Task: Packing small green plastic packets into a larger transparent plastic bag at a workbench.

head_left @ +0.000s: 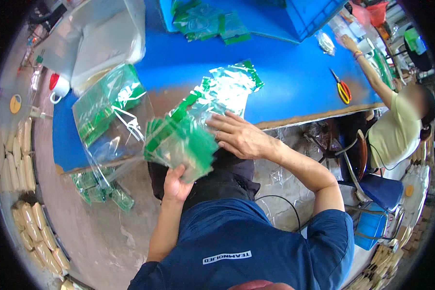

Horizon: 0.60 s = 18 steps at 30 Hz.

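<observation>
The left hand (pixel 177 187) pinched a fanned green-and-clear plastic packet stack (pixel 186 145); ahead-right stretched glossy green-edged clear packets (pixel 226 89), nearer the outspread right hand (pixel 244 137), gripping nothing visible.

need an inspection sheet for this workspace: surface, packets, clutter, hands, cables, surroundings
Surface: blue table, brown along its front edge.
Packets: green-and-clear packets fanned in hand; loose packets spread beyond.
Clutter: open scissors at right, red-and-white mug at left.
Hands: left hand grips the fan; right hand palm down beside it, grip unclear.
Cables: black cable curves beside the person.
Surroundings: co-worker seated at right.
</observation>
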Each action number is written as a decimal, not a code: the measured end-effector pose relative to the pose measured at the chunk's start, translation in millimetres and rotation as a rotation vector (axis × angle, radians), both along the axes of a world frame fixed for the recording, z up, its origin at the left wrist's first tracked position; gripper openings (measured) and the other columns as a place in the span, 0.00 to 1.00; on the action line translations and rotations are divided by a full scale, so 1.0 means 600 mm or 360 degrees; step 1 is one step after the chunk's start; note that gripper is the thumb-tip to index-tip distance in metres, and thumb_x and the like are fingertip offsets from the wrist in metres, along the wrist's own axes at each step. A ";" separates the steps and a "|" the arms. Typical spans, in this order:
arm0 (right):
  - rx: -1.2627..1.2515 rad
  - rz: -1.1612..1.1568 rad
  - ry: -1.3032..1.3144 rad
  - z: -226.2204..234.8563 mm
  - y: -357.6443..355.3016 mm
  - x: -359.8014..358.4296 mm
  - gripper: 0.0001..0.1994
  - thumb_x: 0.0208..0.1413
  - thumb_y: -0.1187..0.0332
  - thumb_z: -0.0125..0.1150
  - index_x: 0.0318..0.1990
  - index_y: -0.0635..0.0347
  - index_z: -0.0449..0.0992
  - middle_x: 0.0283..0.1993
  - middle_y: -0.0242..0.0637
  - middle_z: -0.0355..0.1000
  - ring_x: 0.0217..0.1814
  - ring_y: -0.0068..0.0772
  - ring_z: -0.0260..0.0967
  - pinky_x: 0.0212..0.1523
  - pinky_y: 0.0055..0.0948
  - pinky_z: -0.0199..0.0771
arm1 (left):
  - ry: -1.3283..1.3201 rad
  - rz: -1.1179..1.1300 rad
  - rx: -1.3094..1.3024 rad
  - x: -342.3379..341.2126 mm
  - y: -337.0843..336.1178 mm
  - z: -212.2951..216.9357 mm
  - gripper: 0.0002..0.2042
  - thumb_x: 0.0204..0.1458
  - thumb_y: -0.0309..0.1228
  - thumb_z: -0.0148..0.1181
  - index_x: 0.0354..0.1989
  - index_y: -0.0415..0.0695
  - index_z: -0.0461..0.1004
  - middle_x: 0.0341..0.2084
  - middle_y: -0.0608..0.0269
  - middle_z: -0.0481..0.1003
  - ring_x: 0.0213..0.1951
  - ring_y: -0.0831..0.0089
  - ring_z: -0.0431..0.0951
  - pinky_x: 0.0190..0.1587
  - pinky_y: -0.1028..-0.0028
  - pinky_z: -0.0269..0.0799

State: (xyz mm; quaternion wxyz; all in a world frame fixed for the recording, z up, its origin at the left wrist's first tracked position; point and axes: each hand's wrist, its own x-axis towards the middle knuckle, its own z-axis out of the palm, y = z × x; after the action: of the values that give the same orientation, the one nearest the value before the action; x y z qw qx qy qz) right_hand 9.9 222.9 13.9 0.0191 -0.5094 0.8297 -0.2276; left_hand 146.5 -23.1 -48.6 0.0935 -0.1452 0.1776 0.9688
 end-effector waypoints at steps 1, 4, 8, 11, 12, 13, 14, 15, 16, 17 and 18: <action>-0.0009 0.0015 -0.0016 0.005 0.002 0.004 0.23 0.64 0.58 0.53 0.63 0.57 0.68 0.69 0.51 0.60 0.75 0.50 0.53 0.73 0.54 0.50 | -0.0016 0.0006 0.0031 -0.003 0.006 0.005 0.29 0.51 0.23 0.66 0.62 0.38 0.64 0.56 0.57 0.73 0.58 0.60 0.73 0.64 0.54 0.66; -0.0021 -0.0504 0.0062 0.013 0.010 -0.019 0.26 0.61 0.57 0.55 0.64 0.60 0.67 0.71 0.53 0.57 0.75 0.58 0.49 0.73 0.54 0.46 | -0.0019 0.0010 0.0081 0.001 0.008 0.008 0.28 0.52 0.22 0.65 0.62 0.38 0.64 0.56 0.57 0.72 0.59 0.60 0.72 0.65 0.55 0.65; 0.0101 -0.0579 0.0180 -0.003 0.011 -0.002 0.27 0.62 0.57 0.54 0.66 0.56 0.65 0.72 0.53 0.53 0.75 0.60 0.47 0.72 0.59 0.45 | -0.0050 -0.0012 0.0071 0.016 0.016 0.017 0.28 0.52 0.23 0.65 0.63 0.40 0.64 0.56 0.58 0.72 0.59 0.61 0.72 0.66 0.55 0.63; 0.0102 -0.0480 0.0203 0.004 -0.003 0.027 0.25 0.62 0.59 0.54 0.66 0.55 0.65 0.71 0.50 0.57 0.73 0.55 0.51 0.71 0.54 0.49 | -0.0076 0.0005 0.0032 0.018 0.023 0.019 0.29 0.52 0.23 0.65 0.63 0.41 0.63 0.56 0.59 0.72 0.59 0.62 0.71 0.66 0.56 0.63; 0.0066 -0.0392 0.0131 0.007 -0.007 0.032 0.25 0.62 0.60 0.54 0.66 0.55 0.65 0.70 0.49 0.58 0.73 0.54 0.52 0.70 0.53 0.51 | -0.0079 0.0017 0.0011 0.017 0.025 0.019 0.29 0.52 0.23 0.65 0.63 0.42 0.63 0.57 0.59 0.71 0.60 0.62 0.71 0.66 0.56 0.63; 0.0031 -0.0308 0.0056 0.011 -0.009 0.038 0.25 0.62 0.60 0.54 0.66 0.55 0.65 0.69 0.49 0.60 0.72 0.52 0.53 0.69 0.51 0.53 | -0.0085 0.0017 0.0016 0.015 0.026 0.020 0.29 0.52 0.23 0.65 0.63 0.42 0.63 0.57 0.59 0.71 0.60 0.62 0.71 0.66 0.56 0.63; -0.0019 -0.0302 0.0122 0.015 -0.009 0.039 0.24 0.62 0.63 0.54 0.65 0.57 0.65 0.66 0.50 0.62 0.70 0.51 0.57 0.67 0.47 0.58 | -0.0080 0.0013 -0.0056 0.013 0.027 0.021 0.29 0.52 0.23 0.65 0.63 0.42 0.63 0.57 0.59 0.71 0.60 0.63 0.71 0.66 0.57 0.63; -0.0013 -0.0300 0.0114 0.013 -0.005 0.038 0.24 0.62 0.63 0.54 0.65 0.57 0.65 0.66 0.50 0.62 0.70 0.51 0.57 0.67 0.47 0.58 | -0.0075 0.0008 -0.0128 0.014 0.029 0.022 0.28 0.52 0.24 0.65 0.63 0.43 0.63 0.57 0.60 0.71 0.60 0.64 0.70 0.66 0.57 0.63; -0.0139 -0.0366 -0.0093 0.013 0.002 0.030 0.25 0.61 0.65 0.55 0.65 0.58 0.65 0.65 0.50 0.63 0.69 0.52 0.57 0.66 0.46 0.60 | -0.0073 0.0009 -0.0124 0.011 0.031 0.025 0.28 0.52 0.24 0.65 0.63 0.43 0.63 0.57 0.60 0.71 0.60 0.64 0.70 0.66 0.57 0.63; -0.0265 -0.0431 -0.0301 0.012 0.006 0.025 0.26 0.60 0.67 0.56 0.66 0.60 0.65 0.64 0.51 0.63 0.68 0.53 0.58 0.65 0.45 0.61 | -0.0078 0.0013 -0.0196 0.008 0.034 0.027 0.28 0.52 0.24 0.65 0.63 0.43 0.64 0.57 0.60 0.71 0.60 0.64 0.71 0.66 0.58 0.64; -0.0321 -0.0554 -0.0232 0.009 0.006 0.022 0.24 0.60 0.67 0.58 0.64 0.60 0.66 0.62 0.52 0.64 0.65 0.56 0.60 0.62 0.44 0.64 | -0.0083 0.0016 -0.0268 0.007 0.036 0.028 0.28 0.52 0.24 0.65 0.62 0.43 0.64 0.56 0.60 0.72 0.60 0.64 0.71 0.65 0.58 0.64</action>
State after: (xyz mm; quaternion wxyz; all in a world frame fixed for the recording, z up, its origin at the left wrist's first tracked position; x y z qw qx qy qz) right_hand 22.8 226.3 19.5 -0.0114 -0.3399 0.8746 -0.3456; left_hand 150.7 -1.7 -31.6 0.0806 -0.1785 0.2552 0.9469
